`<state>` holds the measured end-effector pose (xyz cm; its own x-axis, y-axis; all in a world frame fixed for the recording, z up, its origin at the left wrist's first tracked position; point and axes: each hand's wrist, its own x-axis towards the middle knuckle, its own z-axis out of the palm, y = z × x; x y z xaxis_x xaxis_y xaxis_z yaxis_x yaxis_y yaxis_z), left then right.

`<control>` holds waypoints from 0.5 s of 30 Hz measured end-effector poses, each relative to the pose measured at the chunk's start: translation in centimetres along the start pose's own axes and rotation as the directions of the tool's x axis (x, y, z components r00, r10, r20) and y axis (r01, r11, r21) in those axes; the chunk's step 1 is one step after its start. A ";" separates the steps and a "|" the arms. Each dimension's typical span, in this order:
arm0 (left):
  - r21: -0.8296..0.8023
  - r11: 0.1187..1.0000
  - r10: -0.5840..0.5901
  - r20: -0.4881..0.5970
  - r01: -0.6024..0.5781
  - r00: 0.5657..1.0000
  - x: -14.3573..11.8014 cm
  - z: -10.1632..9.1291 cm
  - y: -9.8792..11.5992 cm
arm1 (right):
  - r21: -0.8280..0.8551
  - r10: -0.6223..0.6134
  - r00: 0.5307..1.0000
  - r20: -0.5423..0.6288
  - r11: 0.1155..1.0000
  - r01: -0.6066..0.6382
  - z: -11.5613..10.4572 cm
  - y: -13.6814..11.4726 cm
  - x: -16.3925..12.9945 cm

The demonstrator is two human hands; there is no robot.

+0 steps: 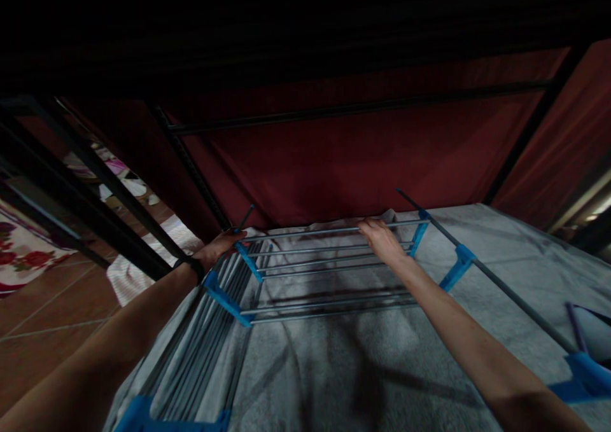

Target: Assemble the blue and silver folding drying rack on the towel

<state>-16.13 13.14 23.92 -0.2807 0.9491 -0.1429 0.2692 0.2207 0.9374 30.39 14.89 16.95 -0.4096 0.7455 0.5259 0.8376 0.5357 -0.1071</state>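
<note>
A folding drying rack (329,273) with grey metal rods and blue plastic joints lies flat on a grey blanket (363,362). My left hand (218,246), with a dark band on the wrist, grips the far left corner of the rack near a blue joint (248,260). My right hand (379,238) closes over the far rod of the middle section. A folded wing of rods (200,343) slopes down at the left. A long side rod with blue joints (461,260) runs off to the right.
Dark red cloth (363,158) hangs on a black metal frame (191,165) right behind the rack. A tiled floor (48,305), a floral rug (19,254) and a white cloth (128,279) lie at the left. The scene is dim.
</note>
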 end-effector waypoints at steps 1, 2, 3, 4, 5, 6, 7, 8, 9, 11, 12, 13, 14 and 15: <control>0.004 1.000 -0.004 0.009 0.004 1.000 0.1 0.0 0.0 | 0.000 -0.001 1.000 -0.001 1.000 0.001 0.0 0.0 0.0; 0.005 1.000 -0.012 0.018 0.012 1.000 0.2 0.0 -0.1 | 0.002 0.000 1.000 0.000 1.000 0.000 0.1 0.0 -0.1; 0.003 1.000 -0.022 0.024 0.022 0.999 0.3 0.0 -0.1 | 0.005 0.002 1.000 0.001 1.000 -0.002 0.1 0.1 -0.1; 0.000 1.000 -0.031 0.027 0.031 0.999 0.5 0.0 -0.2 | 0.010 0.005 1.000 0.002 1.000 -0.005 0.1 0.1 -0.1; -0.003 0.999 -0.039 0.031 0.039 0.999 0.6 0.0 -0.2 | 0.015 0.010 1.000 0.002 1.000 -0.010 0.2 0.1 -0.1; -0.006 0.999 -0.043 0.037 0.043 0.998 0.7 0.0 -0.3 | 0.019 0.014 1.000 0.001 1.000 -0.014 0.2 0.1 -0.1; -0.007 0.999 -0.045 0.042 0.045 0.998 0.8 0.0 -0.4 | 0.022 0.017 1.000 -0.002 1.000 -0.017 0.1 0.1 0.0; -0.008 0.999 -0.043 0.046 0.043 0.998 0.9 0.0 -0.4 | 0.023 0.015 1.000 -0.006 1.000 -0.015 0.1 0.1 0.0; -0.008 0.999 -0.039 0.045 0.039 0.998 0.9 0.0 -0.4 | 0.021 0.010 1.000 -0.009 1.000 -0.010 0.0 0.1 0.0; -0.005 0.999 -0.037 0.045 0.037 0.998 0.8 -0.1 -0.5 | 0.013 -0.002 1.000 -0.012 1.000 0.002 -0.2 0.1 0.0; -0.003 0.999 -0.042 0.044 0.042 0.998 0.8 -0.1 -0.5 | 0.009 -0.007 1.000 -0.012 1.000 0.007 -0.3 0.1 0.1; -0.003 0.999 -0.051 0.045 0.051 0.998 0.7 -0.1 -0.5 | 0.005 -0.008 1.000 -0.014 1.000 0.008 -0.3 0.1 0.1; -0.005 0.998 -0.057 0.046 0.057 0.997 0.7 -0.1 -0.6 | 0.001 -0.008 1.000 -0.016 1.000 0.008 -0.4 0.1 0.1; -0.010 0.998 -0.058 0.048 0.059 0.997 0.7 -0.1 -0.6 | -0.001 -0.006 1.000 -0.019 1.000 0.006 -0.4 0.1 0.1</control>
<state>-16.56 13.67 23.26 -0.2512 0.9443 -0.2124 0.2431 0.2739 0.9305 30.58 14.90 17.29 -0.4076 0.7346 0.5425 0.8354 0.5398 -0.1033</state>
